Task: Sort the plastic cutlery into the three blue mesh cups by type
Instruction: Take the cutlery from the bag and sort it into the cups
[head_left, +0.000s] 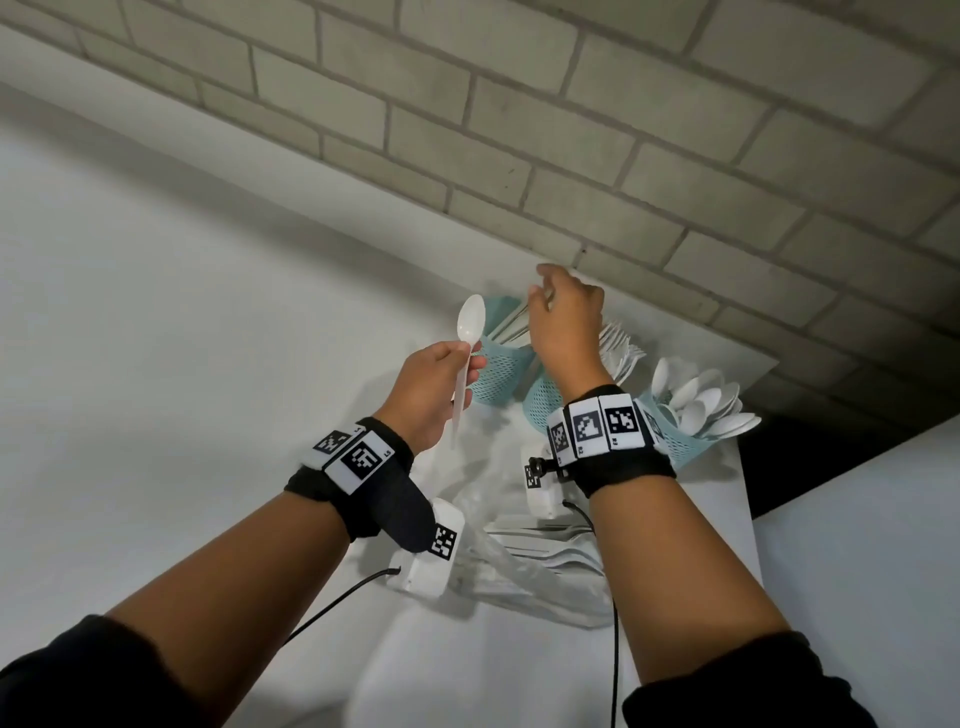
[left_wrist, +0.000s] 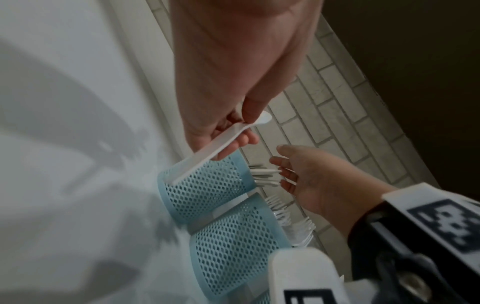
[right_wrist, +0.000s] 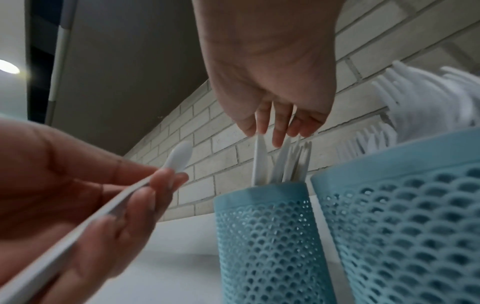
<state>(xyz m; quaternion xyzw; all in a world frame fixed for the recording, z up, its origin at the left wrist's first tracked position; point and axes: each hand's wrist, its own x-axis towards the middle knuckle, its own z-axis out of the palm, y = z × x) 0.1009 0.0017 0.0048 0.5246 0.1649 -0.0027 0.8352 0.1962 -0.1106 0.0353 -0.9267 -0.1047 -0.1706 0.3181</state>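
My left hand (head_left: 462, 364) pinches a white plastic spoon (head_left: 470, 319) by its handle, bowl up, just left of the cups. Three blue mesh cups stand in a row by the wall. The left cup (head_left: 501, 376) holds knives (right_wrist: 259, 160), the middle cup (left_wrist: 233, 242) holds forks (right_wrist: 405, 98), and the right cup (head_left: 672, 436) holds spoons (head_left: 701, 405). My right hand (right_wrist: 275, 131) hovers over the knife cup (right_wrist: 270, 236), fingers straight and pointing down, tips touching the knife ends. The spoon (right_wrist: 179, 158) and the left hand (right_wrist: 155, 185) sit beside that cup.
A clear plastic bag (head_left: 524, 571) with more white cutlery lies on the white table (head_left: 156, 312) under my wrists. The brick wall (head_left: 571, 156) runs right behind the cups. A dark gap (head_left: 831, 457) lies past the table's right edge.
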